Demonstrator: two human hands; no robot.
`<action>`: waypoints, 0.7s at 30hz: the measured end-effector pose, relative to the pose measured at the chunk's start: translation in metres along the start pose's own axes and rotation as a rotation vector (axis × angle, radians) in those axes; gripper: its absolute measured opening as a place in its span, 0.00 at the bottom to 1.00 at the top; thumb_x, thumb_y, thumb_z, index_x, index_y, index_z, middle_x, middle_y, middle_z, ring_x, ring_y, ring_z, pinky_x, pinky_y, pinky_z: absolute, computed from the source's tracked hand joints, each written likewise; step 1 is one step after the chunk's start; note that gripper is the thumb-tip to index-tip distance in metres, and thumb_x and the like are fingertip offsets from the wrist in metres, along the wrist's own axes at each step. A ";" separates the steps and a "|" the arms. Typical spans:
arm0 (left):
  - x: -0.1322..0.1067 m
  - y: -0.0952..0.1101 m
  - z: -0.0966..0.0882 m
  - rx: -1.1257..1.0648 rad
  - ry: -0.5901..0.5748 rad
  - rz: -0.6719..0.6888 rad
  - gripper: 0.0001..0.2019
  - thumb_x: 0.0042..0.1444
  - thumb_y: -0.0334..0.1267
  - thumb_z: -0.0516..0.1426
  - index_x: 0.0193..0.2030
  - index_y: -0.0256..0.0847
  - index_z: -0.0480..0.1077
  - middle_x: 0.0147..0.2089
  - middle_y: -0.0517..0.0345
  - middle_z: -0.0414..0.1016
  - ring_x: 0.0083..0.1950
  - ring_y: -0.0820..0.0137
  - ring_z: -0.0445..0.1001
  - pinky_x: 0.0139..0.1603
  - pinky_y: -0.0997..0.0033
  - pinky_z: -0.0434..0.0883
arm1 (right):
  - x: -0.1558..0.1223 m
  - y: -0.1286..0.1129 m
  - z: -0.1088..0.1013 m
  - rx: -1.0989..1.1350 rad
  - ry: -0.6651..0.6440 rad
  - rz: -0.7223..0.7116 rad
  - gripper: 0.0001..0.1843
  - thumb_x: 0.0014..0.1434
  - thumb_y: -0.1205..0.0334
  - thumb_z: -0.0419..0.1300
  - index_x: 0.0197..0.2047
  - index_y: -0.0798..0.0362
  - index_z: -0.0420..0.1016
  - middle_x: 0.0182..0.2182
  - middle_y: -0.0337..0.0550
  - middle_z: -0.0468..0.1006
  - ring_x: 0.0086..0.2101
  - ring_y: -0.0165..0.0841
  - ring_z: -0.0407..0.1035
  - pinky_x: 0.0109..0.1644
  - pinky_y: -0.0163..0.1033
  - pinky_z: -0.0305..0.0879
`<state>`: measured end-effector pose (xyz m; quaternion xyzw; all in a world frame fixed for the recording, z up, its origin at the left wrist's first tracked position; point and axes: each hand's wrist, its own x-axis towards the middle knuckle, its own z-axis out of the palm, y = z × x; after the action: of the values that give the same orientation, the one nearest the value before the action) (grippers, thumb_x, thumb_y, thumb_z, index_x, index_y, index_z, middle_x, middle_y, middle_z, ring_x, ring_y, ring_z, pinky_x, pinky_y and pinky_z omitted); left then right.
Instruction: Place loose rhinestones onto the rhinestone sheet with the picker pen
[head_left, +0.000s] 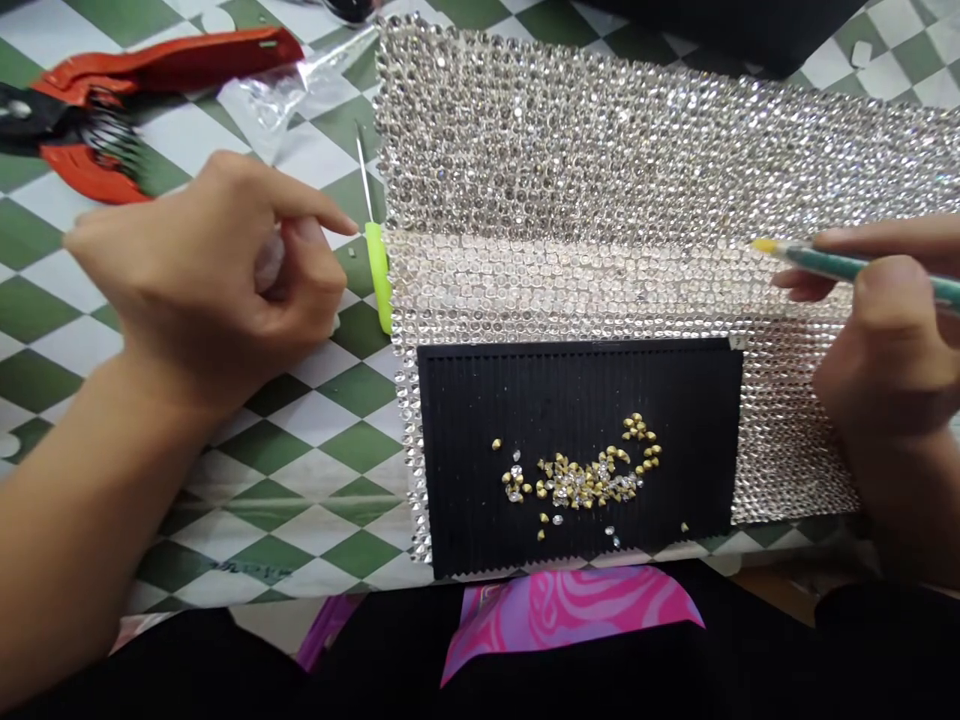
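My right hand (pixel 892 340) grips a green pencil (pixel 832 264), its yellow tip touching or just above a sheet of silver rhinestone mesh (pixel 600 150). Across the sheet's middle runs a paler band of settings. On the left, my left hand (pixel 225 260) is curled over the tablecloth with the index finger bent forward; a whitish bit shows inside the curl, too hidden to name. A black ridged tray (pixel 472 400) lies on the sheet's near part, bearing loose gold-backed rhinestones (pixel 585 480), some with their clear faces up.
Orange-handled pliers (pixel 97 110) lie at the far left beside a crumpled clear plastic bag (pixel 270 100). An awl with a lime handle (pixel 379 280) rests along the sheet's left edge. A black box-like object (pixel 735 30) stands at the back. The tablecloth (pixel 300 530) is green-and-white checked.
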<state>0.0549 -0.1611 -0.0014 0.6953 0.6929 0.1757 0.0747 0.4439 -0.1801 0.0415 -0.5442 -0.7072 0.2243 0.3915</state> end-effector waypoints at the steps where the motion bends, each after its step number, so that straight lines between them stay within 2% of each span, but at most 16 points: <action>1: 0.000 0.001 -0.001 0.003 -0.010 -0.017 0.29 0.51 0.52 0.43 0.41 0.41 0.81 0.26 0.60 0.64 0.26 0.84 0.48 0.38 0.73 0.50 | 0.001 0.002 0.006 -0.032 0.080 -0.054 0.10 0.65 0.63 0.64 0.46 0.55 0.87 0.34 0.50 0.84 0.32 0.41 0.80 0.27 0.43 0.72; 3: 0.001 0.003 -0.002 0.012 -0.030 -0.050 0.30 0.50 0.53 0.43 0.41 0.41 0.82 0.25 0.59 0.62 0.26 0.83 0.48 0.39 0.72 0.51 | 0.002 0.004 0.014 -0.101 0.160 -0.128 0.10 0.64 0.65 0.64 0.44 0.58 0.87 0.32 0.51 0.84 0.29 0.39 0.78 0.26 0.43 0.71; 8: 0.003 0.006 -0.003 0.002 -0.036 -0.056 0.32 0.48 0.53 0.43 0.42 0.40 0.82 0.23 0.60 0.57 0.25 0.83 0.48 0.38 0.72 0.51 | 0.005 0.006 0.017 -0.134 0.114 -0.124 0.10 0.65 0.65 0.64 0.44 0.58 0.86 0.31 0.50 0.84 0.29 0.37 0.78 0.30 0.42 0.72; 13: 0.002 0.004 -0.001 -0.011 -0.026 -0.048 0.31 0.47 0.52 0.42 0.41 0.40 0.82 0.20 0.62 0.52 0.24 0.84 0.46 0.37 0.73 0.51 | 0.005 0.004 0.020 -0.148 0.144 -0.121 0.09 0.64 0.64 0.65 0.42 0.57 0.86 0.31 0.46 0.85 0.29 0.35 0.79 0.28 0.40 0.72; 17: 0.003 0.004 -0.001 -0.017 -0.023 -0.042 0.30 0.48 0.51 0.43 0.41 0.39 0.82 0.21 0.62 0.53 0.24 0.85 0.46 0.37 0.73 0.51 | 0.004 -0.004 0.023 -0.197 0.132 -0.126 0.09 0.65 0.64 0.64 0.43 0.58 0.86 0.30 0.45 0.85 0.28 0.33 0.79 0.28 0.37 0.74; 21: 0.003 0.004 0.000 -0.028 -0.021 -0.044 0.31 0.49 0.52 0.43 0.41 0.39 0.82 0.22 0.61 0.56 0.26 0.84 0.49 0.37 0.73 0.51 | 0.002 -0.004 0.021 -0.160 0.122 -0.107 0.09 0.66 0.65 0.64 0.44 0.58 0.86 0.32 0.46 0.85 0.29 0.33 0.79 0.29 0.39 0.74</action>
<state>0.0586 -0.1583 0.0007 0.6804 0.7049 0.1764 0.0952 0.4244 -0.1772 0.0327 -0.5478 -0.7258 0.1126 0.4006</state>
